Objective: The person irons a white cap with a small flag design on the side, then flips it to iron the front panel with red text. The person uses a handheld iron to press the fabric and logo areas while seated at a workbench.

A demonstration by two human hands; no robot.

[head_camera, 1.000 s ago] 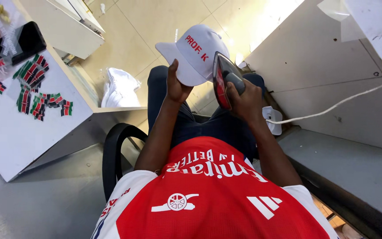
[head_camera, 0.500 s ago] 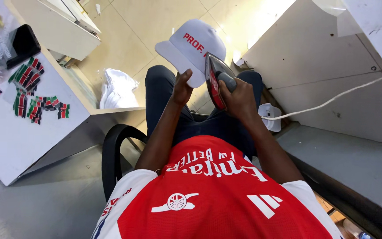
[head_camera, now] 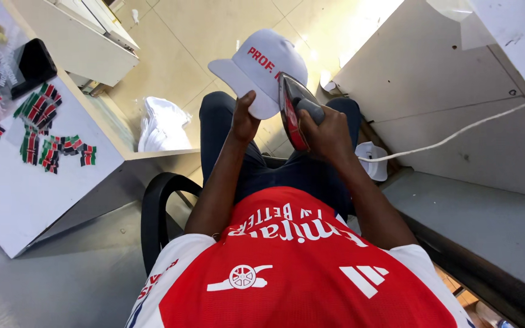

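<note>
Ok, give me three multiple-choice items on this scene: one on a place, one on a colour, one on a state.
1. Where do the small flag patches lie?
A. on the white table at the left
B. on the floor
C. on the person's lap

2. What colour is the cap?
A. black
B. white
C. green

3. How does the iron stand?
A. flat on the table
B. on the floor
C. held by the right hand against the cap

Answers: 1 A, the patches sit on the tabletop. 2 B, white with red lettering. 3 C, the left hand steadies the cap's brim.

One white cap point(head_camera: 262, 70), one iron point(head_camera: 296, 109) — two hands.
</note>
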